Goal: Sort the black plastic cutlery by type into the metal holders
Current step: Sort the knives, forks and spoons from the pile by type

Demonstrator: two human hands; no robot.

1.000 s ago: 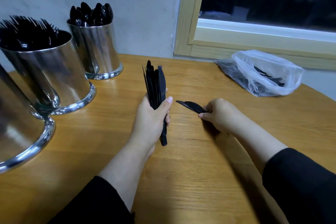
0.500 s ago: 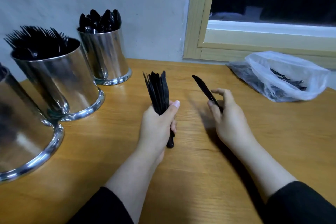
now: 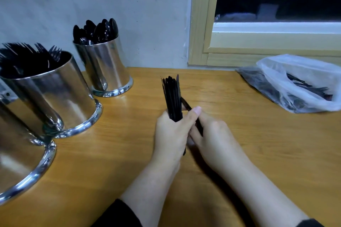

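The black plastic knives (image 3: 172, 97) are standing upright as a tight bundle, thin and glossy, their blade tips fanning slightly at the top; the exact number in the bundle cannot be counted. The left hand (image 3: 172, 132) is gripping the bundle round its handles, fingers curled and thumb lying across the front, above the middle of the wooden bench (image 3: 239, 143). The right hand (image 3: 212, 134) is pressing close against the left, its fingers curled round a single knife (image 3: 186, 106) that is leaning tilted against the right side of the bundle.

Three metal holders are standing along the left of the bench. The far holder (image 3: 106, 66), near the wall, is holding black spoons (image 3: 96, 30), bowls up. The middle holder (image 3: 49, 94) is holding black forks (image 3: 27, 57), tines up. The near holder (image 3: 20, 162) is showing only its shiny wall and base rim at the frame edge, and what it is holding cannot be seen.

At the right, under the window frame (image 3: 201, 24), one clear plastic bag (image 3: 295, 83) is lying on the bench, well apart from the hands, with more black cutlery inside; a few fork tines are showing through its opening.
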